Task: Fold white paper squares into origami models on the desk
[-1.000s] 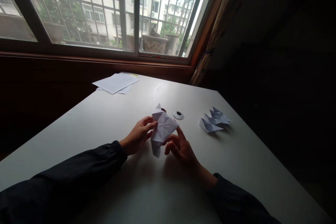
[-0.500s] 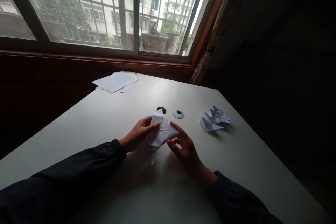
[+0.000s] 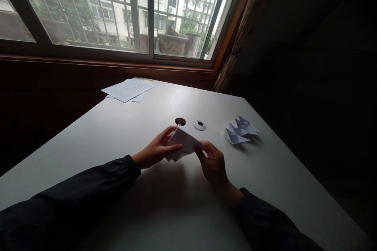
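Folding step: left hand (image 3: 156, 150) pinches the folded white paper (image 3: 184, 143) between thumb and fingers; right hand (image 3: 212, 162) pinches its right corner; the fold seemingly needs creasing next.

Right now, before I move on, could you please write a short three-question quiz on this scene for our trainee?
1. True or false: the left hand and the right hand both touch the folded white paper.
2. Multiple choice: what lies to the right of the round white grommet on the white table? A) a second folded paper form; B) a mug; C) a pair of scissors.
3. Short answer: what lies at the far left of the table?

Key: 1. True. 2. A. 3. Sheets of paper with lines of text.
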Available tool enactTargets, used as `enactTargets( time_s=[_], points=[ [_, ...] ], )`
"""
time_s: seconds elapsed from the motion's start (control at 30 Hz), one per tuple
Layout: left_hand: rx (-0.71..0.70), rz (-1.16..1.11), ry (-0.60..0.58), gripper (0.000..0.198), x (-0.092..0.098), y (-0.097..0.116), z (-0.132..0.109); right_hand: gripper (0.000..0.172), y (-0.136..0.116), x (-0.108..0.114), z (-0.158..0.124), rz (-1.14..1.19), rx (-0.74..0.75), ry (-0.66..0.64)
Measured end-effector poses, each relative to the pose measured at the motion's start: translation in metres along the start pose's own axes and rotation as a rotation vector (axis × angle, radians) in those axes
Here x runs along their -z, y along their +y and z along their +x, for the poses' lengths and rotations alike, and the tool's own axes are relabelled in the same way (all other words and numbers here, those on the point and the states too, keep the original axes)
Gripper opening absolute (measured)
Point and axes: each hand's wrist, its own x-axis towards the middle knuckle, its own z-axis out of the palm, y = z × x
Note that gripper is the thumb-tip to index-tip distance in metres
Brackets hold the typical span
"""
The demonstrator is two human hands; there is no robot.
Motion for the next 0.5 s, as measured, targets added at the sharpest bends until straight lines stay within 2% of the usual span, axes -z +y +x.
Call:
enactTargets(
  time_s=[0.1, 0.27, 0.4, 0.5],
  points=[
    [-0.019, 0.015, 0.005, 0.064, -0.003, 0.001, -0.001, 0.024, 0.001, 0.0, 0.0, 0.028, -0.056, 0.016],
    [0.006, -0.009, 0.025, 0.069, -0.004, -0.003, 0.001, 0.028, 0.0, -0.002, 0.0, 0.245, -0.159, -0.057],
    [0.018, 0.046, 0.075, 0.072, 0.002, -0.012, 0.006, 0.035, 0.002, -0.004, 0.0, 0.316, -0.203, -0.105],
    [0.012, 0.128, 0.152, 0.079, 0.009, -0.018, 0.009, 0.032, 0.0, -0.005, -0.001, 0.303, -0.208, -0.09]
  ],
)
